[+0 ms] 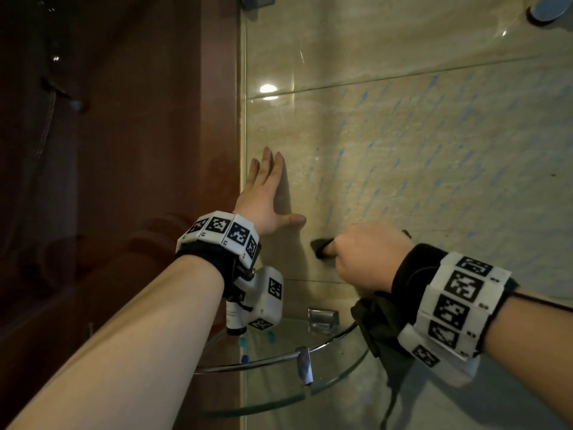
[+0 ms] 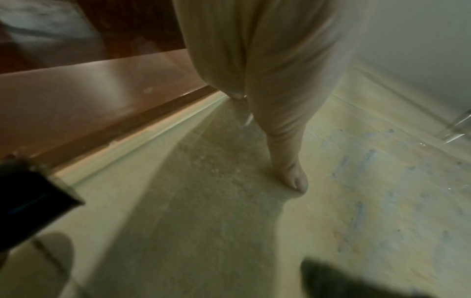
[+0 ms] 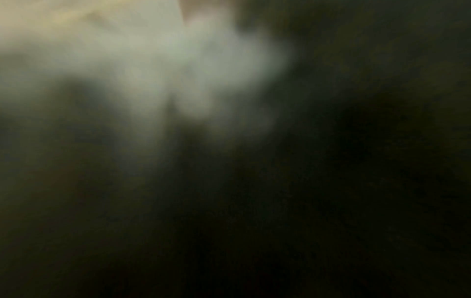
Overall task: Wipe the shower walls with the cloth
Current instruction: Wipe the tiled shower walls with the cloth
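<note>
The beige tiled shower wall (image 1: 403, 125) fills the head view, streaked with pale blue marks on its right part. My left hand (image 1: 266, 193) lies flat on the wall near the glass edge, fingers straight and thumb spread. In the left wrist view the palm and thumb (image 2: 290, 169) press on the same tile (image 2: 203, 201). My right hand (image 1: 369, 252) grips a dark olive cloth (image 1: 321, 248) against the wall, lower and to the right of the left hand. A fold of the cloth (image 1: 384, 333) hangs below the wrist. The right wrist view is dark and blurred.
A glass partition edge (image 1: 243, 119) runs down left of the wall, with dark red wood (image 1: 139, 150) behind it. Below the hands a curved glass corner shelf (image 1: 325, 361) with a chrome rail carries a small bottle (image 1: 235, 321). A chrome fitting (image 1: 545, 7) sits top right.
</note>
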The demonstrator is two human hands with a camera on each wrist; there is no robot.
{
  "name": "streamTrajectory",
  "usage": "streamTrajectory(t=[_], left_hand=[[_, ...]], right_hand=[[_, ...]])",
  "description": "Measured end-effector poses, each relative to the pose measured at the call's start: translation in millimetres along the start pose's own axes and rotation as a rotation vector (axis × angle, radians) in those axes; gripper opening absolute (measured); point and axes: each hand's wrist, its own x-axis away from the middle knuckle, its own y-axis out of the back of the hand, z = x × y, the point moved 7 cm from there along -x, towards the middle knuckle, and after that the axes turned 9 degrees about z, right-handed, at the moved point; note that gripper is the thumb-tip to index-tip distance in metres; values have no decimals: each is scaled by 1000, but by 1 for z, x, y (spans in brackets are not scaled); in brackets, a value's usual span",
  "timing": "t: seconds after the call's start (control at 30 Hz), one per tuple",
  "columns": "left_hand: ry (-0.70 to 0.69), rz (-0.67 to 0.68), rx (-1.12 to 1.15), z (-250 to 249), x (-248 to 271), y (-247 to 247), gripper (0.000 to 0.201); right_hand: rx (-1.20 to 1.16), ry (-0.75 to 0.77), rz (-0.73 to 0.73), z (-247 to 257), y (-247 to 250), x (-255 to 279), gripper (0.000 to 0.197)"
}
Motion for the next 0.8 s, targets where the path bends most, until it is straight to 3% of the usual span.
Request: streamTrajectory(t=[0.13, 0.3, 0.47, 0.67, 0.8], left_hand=[[24, 31, -59, 1, 2, -6, 127], [53, 88, -153, 0, 7, -13, 139], [65, 107, -172, 2, 9, -17, 145], [84, 126, -182, 0, 12, -17, 143], [97, 130, -157, -1, 15, -16, 141]], right_hand=[[-79, -80, -49, -8, 0, -2, 41], [15, 78, 44, 17, -21, 7, 39], [-69, -56, -47, -13, 0, -4, 39], [85, 140, 103, 20, -30, 18, 38], [71, 77, 137, 9, -25, 17, 35]])
